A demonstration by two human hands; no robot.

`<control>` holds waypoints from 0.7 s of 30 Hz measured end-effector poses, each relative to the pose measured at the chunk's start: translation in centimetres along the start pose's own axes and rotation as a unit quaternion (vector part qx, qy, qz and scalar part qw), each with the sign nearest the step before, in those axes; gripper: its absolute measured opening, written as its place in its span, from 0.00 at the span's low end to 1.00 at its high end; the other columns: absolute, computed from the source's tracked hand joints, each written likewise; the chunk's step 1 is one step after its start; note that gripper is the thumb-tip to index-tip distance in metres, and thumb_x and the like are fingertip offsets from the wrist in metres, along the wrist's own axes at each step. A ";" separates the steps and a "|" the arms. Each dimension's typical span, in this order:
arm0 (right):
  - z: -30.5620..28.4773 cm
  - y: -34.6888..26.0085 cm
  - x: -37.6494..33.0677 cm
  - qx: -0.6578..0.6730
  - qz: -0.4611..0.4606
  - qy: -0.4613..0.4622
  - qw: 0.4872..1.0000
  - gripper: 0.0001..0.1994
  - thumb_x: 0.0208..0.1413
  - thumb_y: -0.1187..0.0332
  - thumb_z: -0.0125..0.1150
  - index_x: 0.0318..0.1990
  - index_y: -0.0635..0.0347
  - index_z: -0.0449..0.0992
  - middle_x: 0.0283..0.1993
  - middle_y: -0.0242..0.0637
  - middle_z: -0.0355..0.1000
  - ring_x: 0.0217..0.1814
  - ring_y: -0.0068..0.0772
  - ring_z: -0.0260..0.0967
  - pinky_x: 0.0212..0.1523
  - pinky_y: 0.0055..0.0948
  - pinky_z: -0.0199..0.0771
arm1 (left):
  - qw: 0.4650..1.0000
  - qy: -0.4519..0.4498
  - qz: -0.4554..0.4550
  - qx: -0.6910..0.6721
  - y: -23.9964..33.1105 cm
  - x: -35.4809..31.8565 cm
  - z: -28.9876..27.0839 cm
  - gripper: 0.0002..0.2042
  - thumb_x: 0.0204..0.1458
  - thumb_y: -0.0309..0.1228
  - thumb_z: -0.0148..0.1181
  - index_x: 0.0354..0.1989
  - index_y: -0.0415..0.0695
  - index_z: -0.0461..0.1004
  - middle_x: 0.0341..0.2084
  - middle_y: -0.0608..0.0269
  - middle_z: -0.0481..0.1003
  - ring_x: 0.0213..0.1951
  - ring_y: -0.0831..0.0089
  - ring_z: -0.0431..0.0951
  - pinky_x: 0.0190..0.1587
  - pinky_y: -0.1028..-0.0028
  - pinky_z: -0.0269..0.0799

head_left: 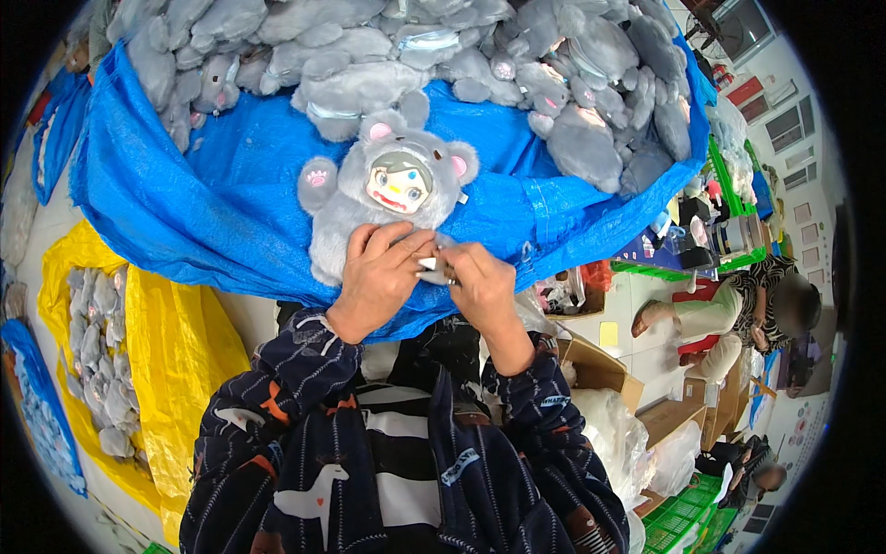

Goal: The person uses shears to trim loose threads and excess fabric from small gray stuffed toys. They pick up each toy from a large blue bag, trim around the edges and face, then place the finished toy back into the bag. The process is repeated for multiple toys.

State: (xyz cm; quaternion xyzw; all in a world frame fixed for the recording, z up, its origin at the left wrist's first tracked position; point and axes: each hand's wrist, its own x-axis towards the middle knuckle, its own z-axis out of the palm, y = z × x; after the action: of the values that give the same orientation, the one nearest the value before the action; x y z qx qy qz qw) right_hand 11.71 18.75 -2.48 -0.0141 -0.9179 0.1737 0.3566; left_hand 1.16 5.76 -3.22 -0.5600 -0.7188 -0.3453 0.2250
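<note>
Tag: a small white label (430, 265) at the lower edge of the grey plush doll (383, 198), pinched between both hands; its print is too small to tell.
Wall signs: red and white rectangular panels (752, 92) far right of the doll, on a pale wall.
Boxes: brown cardboard cartons (600, 369) below and right of the doll, with clear plastic bags (618, 434) beside them.
Left hand: the left hand (378, 277) lies on the doll's lower body, fingers curled, fingertips grasping the label.
Right hand: the right hand (480, 282) is closed in a pinch on the same label and a small grey bit of the doll, just right of the left hand.
Doll: lies face up on the blue tarp (231, 203), 1 pink-padded paw raised, painted face framed by a hood with 2 round ears.
Pile: many grey plush pieces (415, 46) heaped above the doll, reaching its ears.
Yellow sheet: a yellow plastic sheet (175, 351) left and below the doll, holding more grey pieces (97, 351).
Crates: green plastic crates (688, 512) at lower right, well apart from the doll.
Others: 1 seated person (738, 309) right of the doll, another person (752, 466) lower down.
</note>
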 end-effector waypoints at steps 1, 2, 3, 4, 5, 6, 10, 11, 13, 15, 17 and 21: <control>0.1 0.1 -0.5 0.031 0.001 -0.018 0.999 0.14 0.33 0.81 0.61 0.32 0.58 0.72 0.28 0.34 0.68 0.26 0.34 0.70 0.22 0.30 0.69 | 1.000 0.001 -0.004 -0.009 0.0 0.1 0.1 0.11 0.40 0.27 0.62 0.35 0.43 0.77 0.39 0.68 0.75 0.42 0.68 0.70 0.46 0.67 0.59; 0.2 0.0 -1.3 0.063 0.001 -0.036 0.997 0.14 0.33 0.81 0.61 0.32 0.58 0.71 0.28 0.34 0.68 0.26 0.34 0.70 0.22 0.30 0.69 | 1.000 0.002 -0.008 -0.017 0.0 0.2 0.1 0.11 0.40 0.27 0.62 0.35 0.43 0.77 0.39 0.67 0.75 0.42 0.69 0.70 0.46 0.67 0.59; 0.2 -0.3 -2.2 0.094 0.002 -0.054 0.994 0.14 0.33 0.81 0.61 0.31 0.58 0.71 0.27 0.35 0.68 0.25 0.34 0.69 0.21 0.30 0.69 | 1.000 0.003 -0.013 -0.026 0.0 0.3 0.0 0.11 0.40 0.27 0.62 0.35 0.43 0.77 0.39 0.67 0.75 0.42 0.69 0.70 0.46 0.67 0.59; 0.2 -1.2 -3.2 0.129 0.025 -0.075 0.989 0.12 0.33 0.81 0.60 0.29 0.59 0.71 0.26 0.35 0.68 0.25 0.35 0.69 0.21 0.29 0.68 | 1.000 -0.001 -0.014 -0.027 0.0 0.3 0.0 0.11 0.40 0.27 0.62 0.36 0.43 0.77 0.39 0.67 0.75 0.42 0.69 0.70 0.46 0.66 0.59; 0.2 -2.0 -4.4 0.160 0.071 -0.097 0.980 0.09 0.37 0.81 0.62 0.27 0.60 0.70 0.25 0.36 0.67 0.25 0.35 0.69 0.21 0.28 0.67 | 0.999 -0.002 -0.015 -0.031 0.0 0.4 -0.1 0.12 0.40 0.27 0.62 0.36 0.43 0.77 0.40 0.67 0.75 0.42 0.69 0.70 0.46 0.66 0.59; -0.4 -2.8 -5.1 0.208 0.123 -0.132 0.961 0.07 0.40 0.79 0.62 0.28 0.61 0.71 0.24 0.36 0.67 0.25 0.35 0.68 0.23 0.28 0.67 | 0.999 -0.004 -0.017 -0.034 0.0 0.5 -0.1 0.12 0.41 0.27 0.62 0.36 0.42 0.77 0.40 0.67 0.75 0.42 0.69 0.70 0.46 0.66 0.59; -3.3 -3.5 -6.4 0.316 0.265 -0.210 0.887 0.08 0.46 0.75 0.62 0.35 0.63 0.73 0.25 0.39 0.69 0.27 0.34 0.69 0.31 0.27 0.69 | 0.999 -0.019 -0.017 -0.048 0.1 0.6 -0.7 0.13 0.41 0.28 0.62 0.38 0.42 0.76 0.40 0.66 0.74 0.43 0.67 0.70 0.47 0.65 0.59; -3.5 -3.5 -6.9 0.300 0.271 -0.183 0.896 0.09 0.46 0.75 0.62 0.37 0.63 0.74 0.27 0.39 0.70 0.28 0.34 0.69 0.32 0.28 0.69 | 0.998 -0.022 -0.015 -0.052 0.2 0.7 -0.9 0.13 0.41 0.28 0.62 0.38 0.42 0.76 0.40 0.66 0.74 0.43 0.67 0.70 0.47 0.65 0.59; -3.6 -3.2 -7.8 0.269 0.282 -0.130 0.912 0.12 0.46 0.75 0.61 0.41 0.62 0.74 0.31 0.41 0.71 0.30 0.34 0.70 0.34 0.28 0.70 | 0.998 -0.025 -0.003 -0.064 0.4 0.7 -1.5 0.13 0.41 0.28 0.62 0.38 0.42 0.75 0.40 0.65 0.74 0.43 0.66 0.70 0.49 0.63 0.58; -4.7 -2.4 -7.7 0.163 0.253 -0.175 0.937 0.13 0.46 0.76 0.60 0.42 0.61 0.74 0.36 0.43 0.71 0.33 0.39 0.72 0.34 0.29 0.71 | 0.996 -0.026 0.018 -0.080 0.4 0.6 -2.8 0.12 0.41 0.27 0.62 0.37 0.42 0.75 0.41 0.64 0.74 0.44 0.64 0.71 0.52 0.60 0.57; -4.3 -1.2 -9.7 0.036 0.204 -0.142 0.968 0.12 0.45 0.76 0.60 0.41 0.62 0.75 0.37 0.42 0.71 0.33 0.40 0.71 0.33 0.29 0.70 | 0.998 -0.009 0.002 -0.061 0.3 0.5 -5.0 0.11 0.41 0.26 0.62 0.36 0.41 0.75 0.41 0.62 0.74 0.44 0.62 0.71 0.52 0.60 0.59; -5.8 -0.8 -9.9 0.055 0.267 -0.054 0.961 0.12 0.40 0.74 0.65 0.35 0.64 0.75 0.31 0.42 0.68 0.29 0.40 0.67 0.30 0.28 0.68 | 0.991 0.055 -0.119 -0.029 -1.7 -2.6 -7.7 0.13 0.44 0.25 0.61 0.40 0.40 0.72 0.38 0.58 0.73 0.38 0.64 0.73 0.41 0.66 0.68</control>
State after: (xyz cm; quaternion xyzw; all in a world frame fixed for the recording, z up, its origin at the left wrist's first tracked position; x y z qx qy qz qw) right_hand 22.94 18.29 -4.65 -0.2299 -0.8875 0.3133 0.2476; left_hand -0.26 -1.93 -0.45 -0.4568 -0.7564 -0.4208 0.2053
